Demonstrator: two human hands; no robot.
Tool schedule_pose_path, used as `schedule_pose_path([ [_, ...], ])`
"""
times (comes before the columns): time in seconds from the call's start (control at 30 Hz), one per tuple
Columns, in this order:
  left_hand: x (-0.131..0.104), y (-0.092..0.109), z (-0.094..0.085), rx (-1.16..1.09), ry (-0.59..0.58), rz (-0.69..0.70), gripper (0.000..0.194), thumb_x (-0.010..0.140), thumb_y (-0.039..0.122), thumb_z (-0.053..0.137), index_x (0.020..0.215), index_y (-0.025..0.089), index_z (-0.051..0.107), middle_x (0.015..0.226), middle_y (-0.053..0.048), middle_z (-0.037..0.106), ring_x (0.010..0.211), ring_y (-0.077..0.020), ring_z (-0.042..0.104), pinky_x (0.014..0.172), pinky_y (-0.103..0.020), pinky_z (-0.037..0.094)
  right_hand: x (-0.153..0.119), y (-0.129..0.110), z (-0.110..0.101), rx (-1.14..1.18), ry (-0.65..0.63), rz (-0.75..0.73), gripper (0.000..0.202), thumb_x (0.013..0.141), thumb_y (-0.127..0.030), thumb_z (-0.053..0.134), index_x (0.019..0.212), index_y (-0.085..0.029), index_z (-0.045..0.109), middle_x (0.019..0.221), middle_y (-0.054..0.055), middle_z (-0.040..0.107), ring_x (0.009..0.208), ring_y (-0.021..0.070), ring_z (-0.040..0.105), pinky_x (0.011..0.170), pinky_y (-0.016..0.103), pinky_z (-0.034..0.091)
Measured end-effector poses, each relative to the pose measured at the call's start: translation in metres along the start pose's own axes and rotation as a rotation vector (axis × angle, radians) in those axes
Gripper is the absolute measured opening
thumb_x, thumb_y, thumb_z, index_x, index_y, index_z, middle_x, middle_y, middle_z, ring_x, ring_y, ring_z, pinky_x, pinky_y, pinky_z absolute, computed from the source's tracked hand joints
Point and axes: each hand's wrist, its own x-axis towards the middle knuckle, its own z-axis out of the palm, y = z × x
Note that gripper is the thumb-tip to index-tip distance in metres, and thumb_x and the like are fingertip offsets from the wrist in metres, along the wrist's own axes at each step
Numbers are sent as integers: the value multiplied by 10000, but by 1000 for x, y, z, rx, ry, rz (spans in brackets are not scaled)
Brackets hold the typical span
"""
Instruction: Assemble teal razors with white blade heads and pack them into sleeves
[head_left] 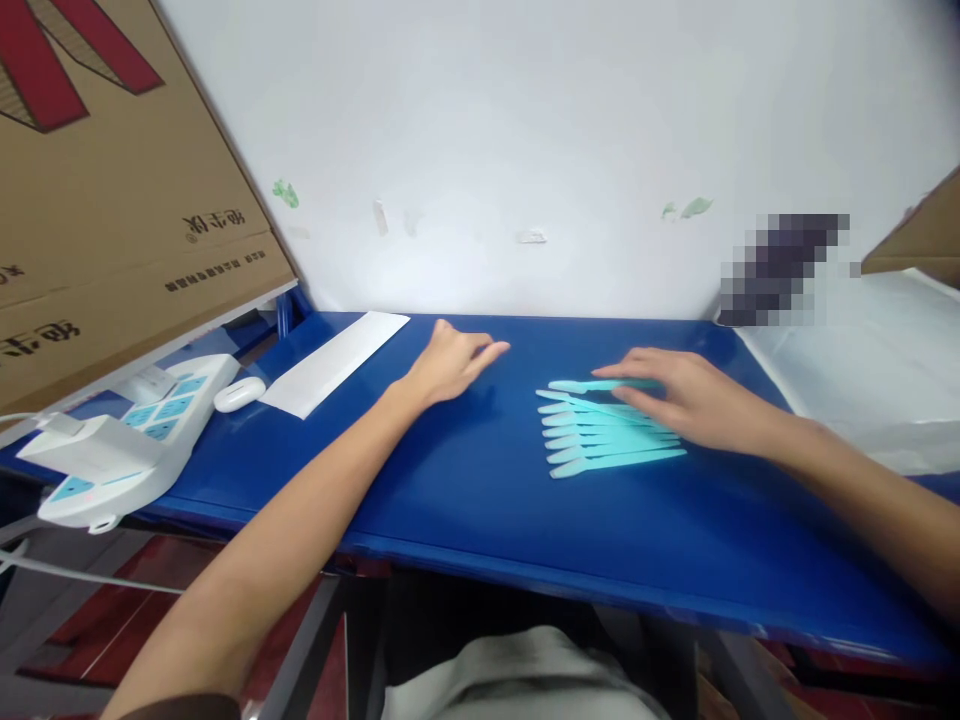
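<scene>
Several turquoise eyebrow razors (615,437) lie side by side in a fanned row on the blue table, their blade ends to the left. One of them lies askew across its neighbours. At the far end of the row, another eyebrow razor (574,386) lies slightly apart. My right hand (675,395) is over that far razor, thumb and fingers apart on either side of its handle; the palm hides the handle ends. Left of the row, my left hand (454,362) hovers over the table with loosely bent fingers, thumb and index slightly apart, and nothing visible in it.
A white paper strip (337,365) lies left of my left hand. Beyond it are a small white oval case (240,394) and a power strip (187,420) with a plugged-in adapter. A large cardboard box (135,200) leans at left. Clear plastic bags (877,350) lie at right.
</scene>
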Motion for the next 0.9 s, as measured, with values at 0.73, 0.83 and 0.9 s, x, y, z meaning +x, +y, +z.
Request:
schedule_pose_path([
  [0.73,-33,-89,-29,207,-293,-698,829,962,683,404,1639,207,342,1571,-260,476,1392,-493,483,1091,-647,384,-13,-44,-3,-52,-366,-21,621,871,-274,550,1490,-239,565,1273,140,697,1120,330,693,879,415,579],
  [0.83,-16,-42,-10,31,-288,-233,917,876,753,543,1611,226,389,1532,-192,544,1349,-402,526,1123,-526,399,-12,-42,0,-63,-368,-5,534,846,-223,547,1374,-224,627,1258,132,704,1115,325,694,895,423,577],
  [0.9,-8,-9,3,-44,-316,-63,938,853,762,585,1613,249,389,1543,-175,538,1331,-392,514,1119,-530,393,-12,-39,3,-95,-355,20,471,849,-218,543,1310,-199,635,1241,144,706,1096,330,698,881,435,575],
])
